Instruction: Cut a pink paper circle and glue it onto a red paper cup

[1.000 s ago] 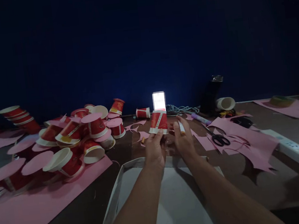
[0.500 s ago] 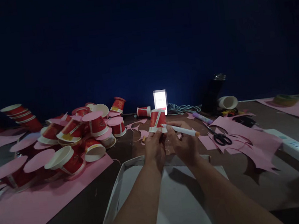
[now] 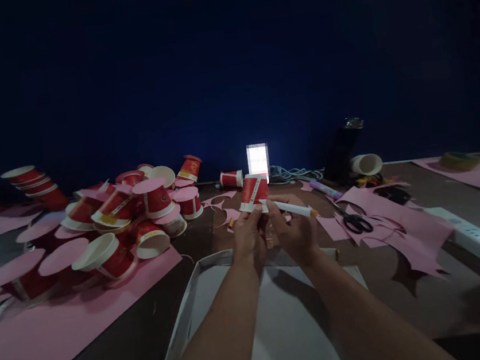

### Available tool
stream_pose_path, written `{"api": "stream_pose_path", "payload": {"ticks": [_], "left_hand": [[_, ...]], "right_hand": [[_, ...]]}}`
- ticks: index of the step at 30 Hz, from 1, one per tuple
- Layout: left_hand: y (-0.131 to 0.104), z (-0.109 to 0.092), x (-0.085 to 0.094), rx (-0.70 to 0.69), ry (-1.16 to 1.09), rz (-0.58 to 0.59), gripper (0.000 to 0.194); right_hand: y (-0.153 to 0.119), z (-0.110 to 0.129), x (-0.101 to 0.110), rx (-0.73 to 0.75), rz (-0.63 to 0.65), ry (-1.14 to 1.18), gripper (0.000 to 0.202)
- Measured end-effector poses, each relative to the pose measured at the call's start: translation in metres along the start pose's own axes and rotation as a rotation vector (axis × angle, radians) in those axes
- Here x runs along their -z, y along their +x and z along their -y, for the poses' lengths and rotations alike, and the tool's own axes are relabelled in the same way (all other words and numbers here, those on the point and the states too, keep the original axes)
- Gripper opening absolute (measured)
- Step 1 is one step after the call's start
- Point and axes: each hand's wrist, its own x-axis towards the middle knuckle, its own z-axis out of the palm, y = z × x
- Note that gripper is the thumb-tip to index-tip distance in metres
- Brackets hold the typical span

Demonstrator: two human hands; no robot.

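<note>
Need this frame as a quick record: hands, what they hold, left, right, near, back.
left hand: holds red cup, rim end down
right hand: holds white pen-like stick, orange end outward, other end at cup's rim; contact unclear
left: piled red cups, several with pink discs; pink sheet
right: black scissors, pink scraps, white power strip
near: shallow white tray below forearms
back: bright rectangle, pale cable

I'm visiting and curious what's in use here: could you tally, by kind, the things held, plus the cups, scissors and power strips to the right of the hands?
Red cup in left hand: 1
White pen in right hand: 1
Cup on its side: 1
Scissors, clearly visible: 1
Power strip: 1
Total: 5
</note>
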Motion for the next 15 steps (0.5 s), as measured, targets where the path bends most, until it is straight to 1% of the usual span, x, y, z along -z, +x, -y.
{"api": "stream_pose_path", "payload": {"ticks": [9, 15], "left_hand": [[-0.0006, 0.0002, 0.001, 0.003, 0.009, -0.021, 0.022], [-0.0005, 0.0, 0.0, 0.01, 0.006, -0.042, 0.022]], "right_hand": [[0.0009, 0.0009, -0.0002, 0.028, -0.004, -0.038, 0.017], [-0.0005, -0.0001, -0.0016, 0.011, -0.015, -0.058, 0.018]]}}
